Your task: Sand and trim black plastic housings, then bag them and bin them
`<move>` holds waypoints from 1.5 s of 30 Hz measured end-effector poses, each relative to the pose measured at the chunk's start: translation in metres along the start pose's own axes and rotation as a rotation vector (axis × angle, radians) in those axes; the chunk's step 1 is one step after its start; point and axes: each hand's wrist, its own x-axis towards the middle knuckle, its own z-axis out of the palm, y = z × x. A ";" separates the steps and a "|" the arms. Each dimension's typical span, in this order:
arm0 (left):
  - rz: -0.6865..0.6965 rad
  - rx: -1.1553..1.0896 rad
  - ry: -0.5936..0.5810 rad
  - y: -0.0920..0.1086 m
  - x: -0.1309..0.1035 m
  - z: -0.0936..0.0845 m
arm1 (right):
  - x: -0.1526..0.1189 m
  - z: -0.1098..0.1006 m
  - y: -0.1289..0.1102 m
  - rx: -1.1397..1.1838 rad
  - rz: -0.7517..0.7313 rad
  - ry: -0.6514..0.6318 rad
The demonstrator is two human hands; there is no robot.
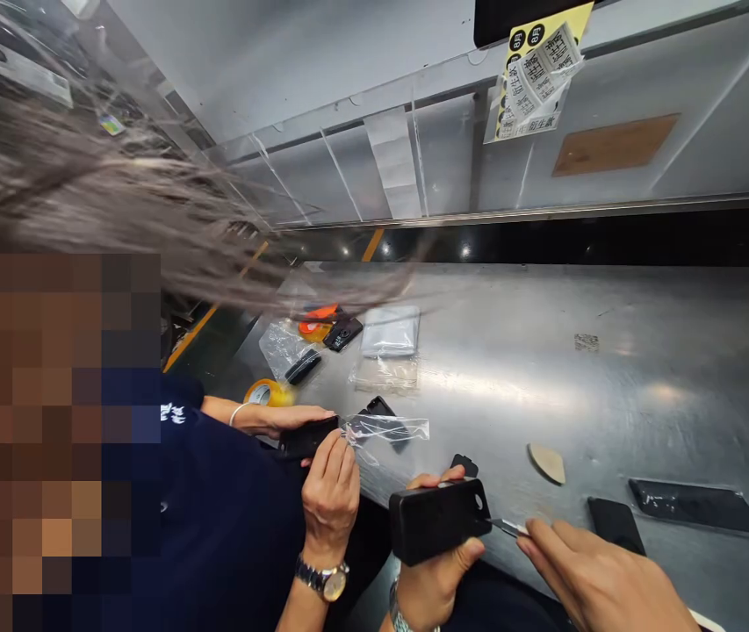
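A black box-like case [436, 524] is gripped in my left hand [433, 584], its fingers and thumb around the case's long edges and a round hole at its right end. My right hand [594, 566] pinches a thin metal blade [507, 527], whose tip meets the right end of the case near the hole. Behind the case, a small black piece [464, 464] lies on the metal table [677, 351]. To the right are a beige curved piece [547, 463], a flat black piece [615, 524] and a black piece in clear plastic [696, 506].
At the left, a person in dark blue [229, 500] handles another black case [309, 437]. Beyond lie yellow tape [269, 393], clear plastic bags [391, 331] and black parts. A shelf with labels [538, 75] hangs over the table's back.
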 end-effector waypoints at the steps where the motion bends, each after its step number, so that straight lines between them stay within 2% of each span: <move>1: 0.032 0.036 -0.009 0.001 0.001 0.000 | -0.001 0.002 0.001 0.012 0.008 -0.011; 5: 0.258 0.304 -0.145 0.004 0.006 -0.004 | -0.007 0.013 0.004 0.102 0.075 -0.131; 9: 0.406 0.536 -0.275 0.009 0.010 -0.010 | -0.011 0.018 0.006 0.312 0.230 -0.368; 11: 0.397 0.577 -0.306 0.012 0.011 -0.012 | -0.012 0.019 0.006 0.474 0.321 -0.460; 15: 0.299 0.574 -0.343 0.017 0.013 -0.015 | -0.009 0.019 0.001 0.780 0.449 -0.510; 19: 0.336 0.650 -0.394 0.019 0.016 -0.015 | -0.007 0.018 -0.004 0.981 0.548 -0.565; 22: 0.317 0.600 -0.372 0.017 0.017 -0.015 | -0.010 0.018 -0.004 0.972 0.567 -0.481; 27: 0.162 0.335 -0.376 0.010 0.017 -0.015 | -0.015 0.018 -0.002 0.798 0.453 -0.290; 31: 0.079 0.229 -0.281 0.005 0.012 -0.012 | -0.013 0.018 -0.002 0.720 0.397 -0.287; 35: 0.194 0.187 -0.115 0.005 0.008 -0.005 | -0.012 0.019 -0.002 0.740 0.452 -0.443; 38: 0.266 0.223 -0.103 0.009 0.010 -0.004 | -0.012 0.020 -0.002 0.764 0.480 -0.519; 43: 0.384 0.159 -0.076 0.015 0.013 -0.014 | -0.011 0.023 -0.002 0.742 0.470 -0.495; 45: 0.419 0.162 -0.101 0.015 0.013 -0.017 | -0.012 0.024 -0.003 0.738 0.453 -0.465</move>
